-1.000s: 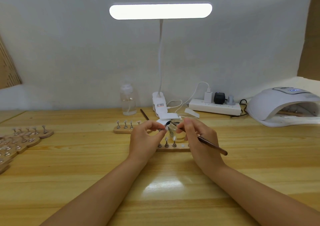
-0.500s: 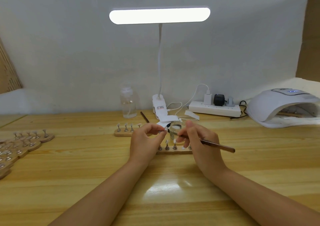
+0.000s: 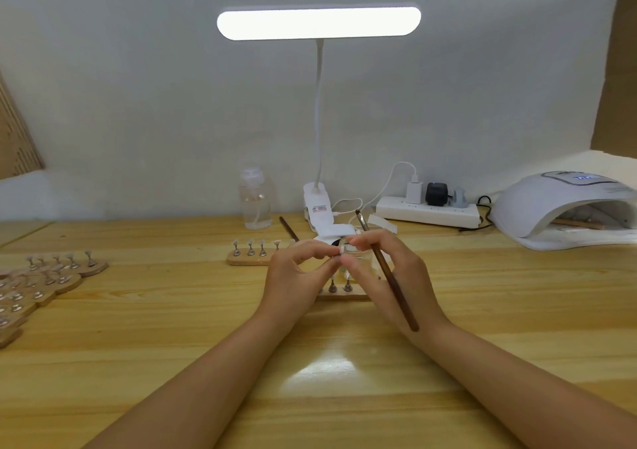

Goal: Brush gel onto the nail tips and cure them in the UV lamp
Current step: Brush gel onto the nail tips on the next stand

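I see a small clear jar [image 3: 358, 259] on the worktop [image 3: 172, 328], directly behind both hands; its contents cannot be determined. A clear bottle [image 3: 256, 200] holding clear liquid stands behind and left of the jar, near the wall. The UV lamp [image 3: 565, 207] sits well to the right of the jar, with a wooden strip lying inside its opening.

My left hand [image 3: 293, 276] pinches a nail tip [image 3: 339, 250] between thumb and forefinger, just in front of the jar. My right hand [image 3: 389, 272] grips the brush [image 3: 386, 269], fingers curled around its shaft. The long axis of the brush runs from the wrist up and away toward the jar, bristle end pointing at the wall.

Wooden holders [image 3: 251, 253] carrying nail tips lie left of the jar.
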Tool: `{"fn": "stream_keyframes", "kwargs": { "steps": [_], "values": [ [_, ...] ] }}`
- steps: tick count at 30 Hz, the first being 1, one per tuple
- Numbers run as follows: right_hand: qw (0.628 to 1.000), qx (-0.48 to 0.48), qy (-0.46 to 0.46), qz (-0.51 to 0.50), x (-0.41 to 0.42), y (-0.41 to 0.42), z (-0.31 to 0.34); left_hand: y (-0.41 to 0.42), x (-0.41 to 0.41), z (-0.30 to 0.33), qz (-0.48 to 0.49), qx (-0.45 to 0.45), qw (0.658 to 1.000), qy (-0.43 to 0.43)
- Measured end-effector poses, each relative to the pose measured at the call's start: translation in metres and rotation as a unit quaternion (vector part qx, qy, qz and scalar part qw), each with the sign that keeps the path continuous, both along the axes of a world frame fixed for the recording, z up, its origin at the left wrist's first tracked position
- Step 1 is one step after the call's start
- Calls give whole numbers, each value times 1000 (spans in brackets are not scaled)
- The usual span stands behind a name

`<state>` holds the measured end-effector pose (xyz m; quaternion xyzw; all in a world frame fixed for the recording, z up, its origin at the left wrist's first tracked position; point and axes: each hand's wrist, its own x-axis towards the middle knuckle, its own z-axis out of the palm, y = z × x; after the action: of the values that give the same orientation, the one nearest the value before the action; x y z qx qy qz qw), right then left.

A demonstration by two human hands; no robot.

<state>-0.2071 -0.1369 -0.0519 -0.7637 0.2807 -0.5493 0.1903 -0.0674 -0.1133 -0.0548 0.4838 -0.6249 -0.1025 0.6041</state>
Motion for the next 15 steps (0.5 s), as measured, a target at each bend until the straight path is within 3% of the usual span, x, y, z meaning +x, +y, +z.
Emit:
{"fn": "stream_keyframes", "kwargs": {
  "steps": [15],
  "values": [
    [1000,1,20,-22,-1,-4,-4,2,-1,0,-27,21,998,-52]
  ]
}}
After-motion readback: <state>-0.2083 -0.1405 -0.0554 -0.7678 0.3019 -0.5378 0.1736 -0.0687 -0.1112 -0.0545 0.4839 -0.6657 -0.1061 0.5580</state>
